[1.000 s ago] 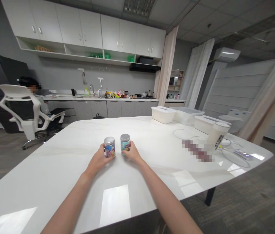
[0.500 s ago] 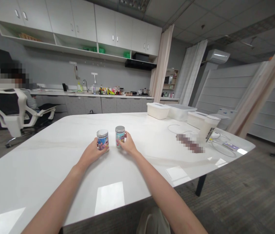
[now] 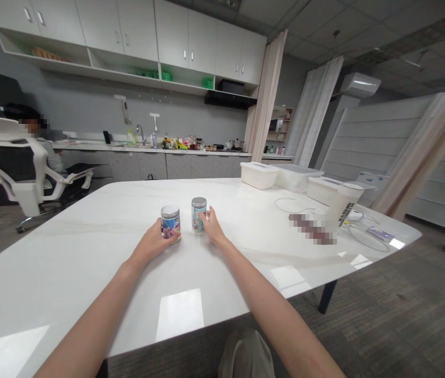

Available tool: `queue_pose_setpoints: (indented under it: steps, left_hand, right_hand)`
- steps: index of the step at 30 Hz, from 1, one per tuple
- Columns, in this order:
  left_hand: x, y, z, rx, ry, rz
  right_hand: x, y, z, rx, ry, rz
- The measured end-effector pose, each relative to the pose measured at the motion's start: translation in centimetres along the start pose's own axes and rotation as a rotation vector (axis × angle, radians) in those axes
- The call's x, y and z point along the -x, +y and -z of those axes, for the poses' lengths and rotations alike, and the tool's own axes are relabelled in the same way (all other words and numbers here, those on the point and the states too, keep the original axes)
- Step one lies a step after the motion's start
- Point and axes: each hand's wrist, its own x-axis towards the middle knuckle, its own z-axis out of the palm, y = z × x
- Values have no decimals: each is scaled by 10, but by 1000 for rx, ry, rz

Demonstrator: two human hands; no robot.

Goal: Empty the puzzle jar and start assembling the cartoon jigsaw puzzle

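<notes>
While the left hand (image 3: 152,242) holds a short, round blue can (image 3: 171,227) with pink pictures and a silver metal lid, the right hand (image 3: 213,228) is at a slimmer, round teal can (image 3: 196,219) with its own silver metal lid. The left fingers go around the side of the blue can, with the thumb across the front. The right thumb is on the front of the teal can, and the other fingers are bent at its right side. How hard they press, or if they grip it at all, I cannot tell.

Both cans stand up on the shiny white bench (image 3: 88,252), near each other but not touching. The teal can is to the right and a bit farther back.

Over on the right side of the bench are a white plastic box (image 3: 259,177) with a lid, a see-through plastic box (image 3: 298,179), a tall white cup (image 3: 343,207) with black writing, and a long dark red thing (image 3: 312,229) that is blurred out. A thin purple thing (image 3: 380,233) lies near a pale cable (image 3: 366,243).

Far left, a person (image 3: 52,156) sits by a white and black chair (image 3: 13,157).
</notes>
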Motion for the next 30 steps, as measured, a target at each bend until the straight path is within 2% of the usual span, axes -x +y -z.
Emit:
queue_pose_setpoints:
  steps: [4,7,10,14,17,20,23,30]
  left_hand:
    - [0,0,1,6,-5,12]
    - [-2,-2,1,4,-15,19]
    - [-3,-4,0,0,-24,22]
    - [-4,-4,-1,-9,-21,12]
    - [-5,-6,-2,-19,-18,11]
    - [-6,-9,-3,-17,-9,10]
    - [-7,-12,-3,-19,-18,14]
    - [-8,-19,-5,20,-2,-9]
  right_hand:
    - [-9,-4,20,57,247,-70]
    - [-16,1,62,302,354,-61]
    - [-14,14,136,666,448,-37]
    - [7,35,250,1104,485,-259]
    - [28,49,308,1266,349,-425]
    - [39,59,334,1276,205,-590]
    - [42,67,342,1186,118,-685]
    - [40,76,355,1123,177,-590]
